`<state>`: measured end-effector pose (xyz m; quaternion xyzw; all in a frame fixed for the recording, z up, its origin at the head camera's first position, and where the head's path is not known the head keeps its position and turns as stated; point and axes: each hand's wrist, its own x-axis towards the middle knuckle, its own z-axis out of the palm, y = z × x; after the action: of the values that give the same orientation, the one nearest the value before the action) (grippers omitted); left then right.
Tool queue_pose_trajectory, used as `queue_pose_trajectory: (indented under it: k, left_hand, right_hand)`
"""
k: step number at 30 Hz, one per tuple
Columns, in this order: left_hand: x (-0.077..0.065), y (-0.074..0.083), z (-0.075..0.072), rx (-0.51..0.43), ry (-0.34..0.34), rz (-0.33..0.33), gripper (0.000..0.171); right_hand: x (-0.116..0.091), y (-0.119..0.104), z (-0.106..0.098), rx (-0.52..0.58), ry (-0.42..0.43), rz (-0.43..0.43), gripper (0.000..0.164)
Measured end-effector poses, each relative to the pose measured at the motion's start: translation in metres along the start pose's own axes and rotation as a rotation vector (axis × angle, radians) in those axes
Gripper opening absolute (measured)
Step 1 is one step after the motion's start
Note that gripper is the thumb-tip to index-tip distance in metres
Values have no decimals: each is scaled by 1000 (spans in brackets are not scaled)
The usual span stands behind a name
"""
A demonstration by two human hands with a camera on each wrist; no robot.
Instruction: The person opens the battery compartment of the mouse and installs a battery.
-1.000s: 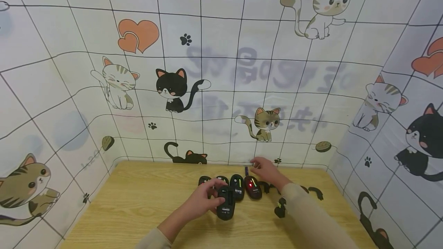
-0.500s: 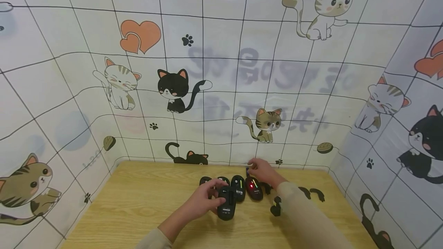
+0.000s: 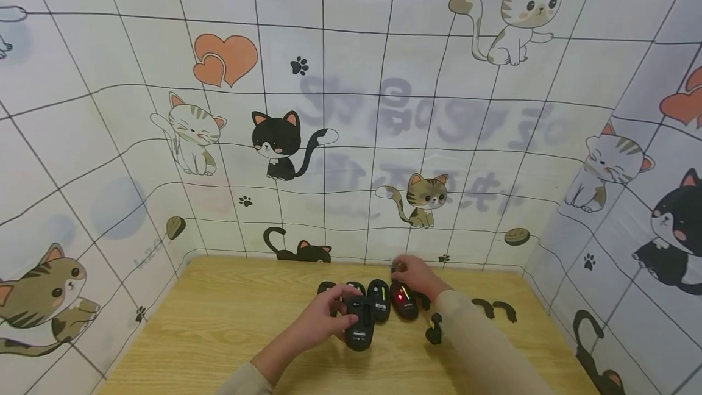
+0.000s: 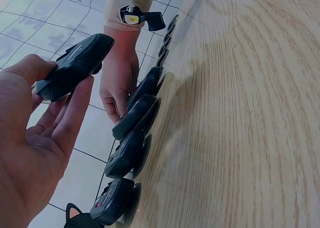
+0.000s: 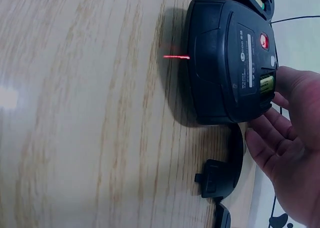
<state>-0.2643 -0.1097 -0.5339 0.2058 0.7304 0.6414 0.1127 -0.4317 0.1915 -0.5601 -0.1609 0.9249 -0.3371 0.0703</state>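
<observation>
My left hand [image 3: 320,322] grips a black computer mouse [image 3: 359,325] above the table, its underside turned up and an open slot showing. Thumb and fingers hold its sides in the left wrist view. At the far end of another mouse [image 3: 404,302], which lies belly-up with its red light on, is my right hand [image 3: 415,273]. A yellow-green battery [image 5: 267,85] shows in that mouse's slot. The right thumb is beside the slot, fingers bent behind the mouse's end. A small dark strip-like piece [image 3: 393,268] is mostly covered by these fingers; whether they pinch it is hidden.
Several more black mice, one [image 3: 379,300] next to the lit one, lie in a row on the wooden table [image 3: 236,316]. Curved black covers [image 3: 504,311] are at the right, one [image 5: 220,178] close to the right hand. A cat-patterned cloth wall [image 3: 351,139] stands behind.
My right hand has moved slightly left and nearer, over the small strip-like piece at the lit mouse's far end. The left hand keeps its mouse in the same place.
</observation>
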Motion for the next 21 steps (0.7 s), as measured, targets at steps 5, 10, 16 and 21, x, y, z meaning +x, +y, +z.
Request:
queue_pose_trajectory:
  k: [5,10,16,21]
  left_hand:
    - [-1,2,0,11,5,-4,42]
    - [-2,3,0,13,7,-8,41]
    - [-2,3,0,22,12,-12,41]
    - [-2,4,0,3,9,-16,42]
  right_hand:
    - [0,1,0,-28,-13,7,37]
    - [2,2,0,-56,-17,4,37]
    - [2,2,-1,-62,-22,-11,32]
    - [2,1,0,-55,-20,-16,30]
